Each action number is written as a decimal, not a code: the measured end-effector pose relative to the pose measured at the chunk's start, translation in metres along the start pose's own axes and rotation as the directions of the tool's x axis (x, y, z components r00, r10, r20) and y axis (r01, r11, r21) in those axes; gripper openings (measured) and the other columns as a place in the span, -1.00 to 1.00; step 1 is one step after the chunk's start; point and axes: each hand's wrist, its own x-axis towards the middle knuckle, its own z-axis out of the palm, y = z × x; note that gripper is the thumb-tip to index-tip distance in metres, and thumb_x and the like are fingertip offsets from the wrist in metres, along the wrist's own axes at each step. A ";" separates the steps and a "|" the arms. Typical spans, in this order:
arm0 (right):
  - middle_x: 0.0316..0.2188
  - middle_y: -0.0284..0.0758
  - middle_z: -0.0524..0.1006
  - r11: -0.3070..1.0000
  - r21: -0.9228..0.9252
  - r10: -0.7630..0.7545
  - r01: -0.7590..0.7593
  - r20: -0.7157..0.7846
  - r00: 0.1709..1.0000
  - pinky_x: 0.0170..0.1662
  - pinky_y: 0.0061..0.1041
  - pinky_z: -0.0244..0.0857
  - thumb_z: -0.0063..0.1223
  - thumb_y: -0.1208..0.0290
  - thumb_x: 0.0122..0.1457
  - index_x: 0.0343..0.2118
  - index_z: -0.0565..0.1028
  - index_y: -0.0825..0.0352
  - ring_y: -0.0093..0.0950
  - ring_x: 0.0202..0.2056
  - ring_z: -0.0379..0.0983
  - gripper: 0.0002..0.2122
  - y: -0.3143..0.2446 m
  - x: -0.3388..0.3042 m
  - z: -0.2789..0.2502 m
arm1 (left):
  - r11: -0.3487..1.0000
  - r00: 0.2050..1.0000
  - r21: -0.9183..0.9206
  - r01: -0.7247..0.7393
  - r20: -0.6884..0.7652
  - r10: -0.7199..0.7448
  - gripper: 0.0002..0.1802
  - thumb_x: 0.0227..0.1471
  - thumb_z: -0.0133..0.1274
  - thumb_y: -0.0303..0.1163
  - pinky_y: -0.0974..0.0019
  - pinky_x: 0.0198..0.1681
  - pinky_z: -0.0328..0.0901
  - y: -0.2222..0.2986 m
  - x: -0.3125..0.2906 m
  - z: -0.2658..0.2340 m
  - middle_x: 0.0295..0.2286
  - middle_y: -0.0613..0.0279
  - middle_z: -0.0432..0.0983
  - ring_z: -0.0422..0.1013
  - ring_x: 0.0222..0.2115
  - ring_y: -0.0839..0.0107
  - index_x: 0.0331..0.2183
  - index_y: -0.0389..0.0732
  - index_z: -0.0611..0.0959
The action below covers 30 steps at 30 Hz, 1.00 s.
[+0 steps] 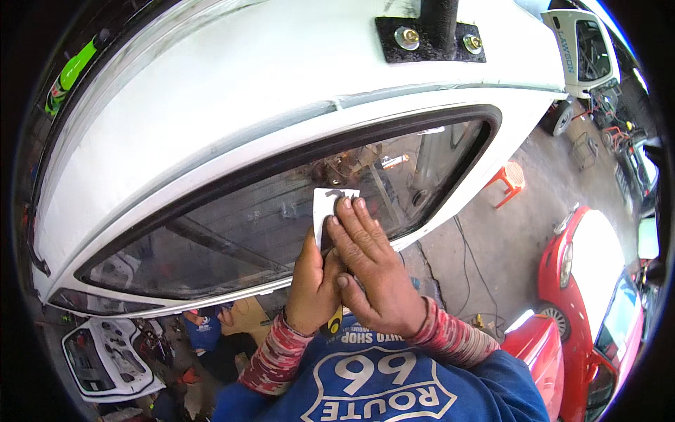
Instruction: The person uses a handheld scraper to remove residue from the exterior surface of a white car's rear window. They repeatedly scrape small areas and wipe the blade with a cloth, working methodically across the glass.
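Observation:
A small white sheet of paper (pixel 322 206) with dark marks along its upper edge stands up between my hands, in front of the van's side window. My left hand (pixel 310 290) grips its lower part, with a finger along the left edge. Across the sheet's face lie the stretched-out fingers of my right hand (pixel 376 273), pressed flat together; its thumb rests near the left hand. The right hand hides much of the sheet and some left fingers. Behind the sheet is the dark side window (pixel 232 243) in its black rubber seal, set in the white van body (pixel 176 112).
A black bracket (pixel 439 53) is bolted on the van's roof. A green bottle (pixel 70 76) sits at the far left. Rightward are an orange stool (pixel 512 180), cables and a red car (pixel 587 281). A person in blue (pixel 204 330) is low on the left, near a detached white door (pixel 105 360).

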 end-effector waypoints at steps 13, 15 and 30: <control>0.45 0.05 -0.01 0.996 0.070 -0.051 0.054 -0.040 0.998 0.42 0.09 -0.22 -0.09 0.31 0.25 0.36 0.20 0.46 0.08 0.47 -0.22 -0.38 0.012 -0.006 0.006 | 0.979 0.998 -0.201 -0.021 -0.062 0.009 -0.45 0.40 -0.09 -0.26 0.24 0.16 0.28 -0.022 -0.003 0.019 0.15 0.03 0.39 0.36 0.13 0.34 0.27 -0.31 0.24; 0.43 0.05 0.04 0.998 -0.021 -0.058 0.056 -0.067 0.996 0.41 0.04 -0.15 -0.05 0.35 0.24 0.34 0.23 0.45 0.09 0.46 -0.19 -0.40 0.019 -0.008 -0.005 | 0.971 0.996 -0.241 0.004 -0.090 -0.027 -0.50 0.40 -0.09 -0.25 0.28 0.07 0.34 -0.022 -0.001 0.022 0.06 0.06 0.46 0.42 0.04 0.39 0.23 -0.32 0.30; -0.55 -0.50 0.46 0.292 0.679 0.698 -0.674 0.331 0.635 -0.67 -0.66 0.13 0.05 0.20 0.40 -0.19 0.54 0.37 -0.69 -0.67 0.30 -0.72 0.027 0.018 0.012 | 0.953 0.954 -0.272 0.130 -0.228 -0.195 -0.73 0.38 -0.12 -0.34 0.46 -0.47 0.30 -0.024 -0.002 0.048 -0.41 0.31 0.48 0.37 -0.51 0.62 -0.01 -0.32 0.44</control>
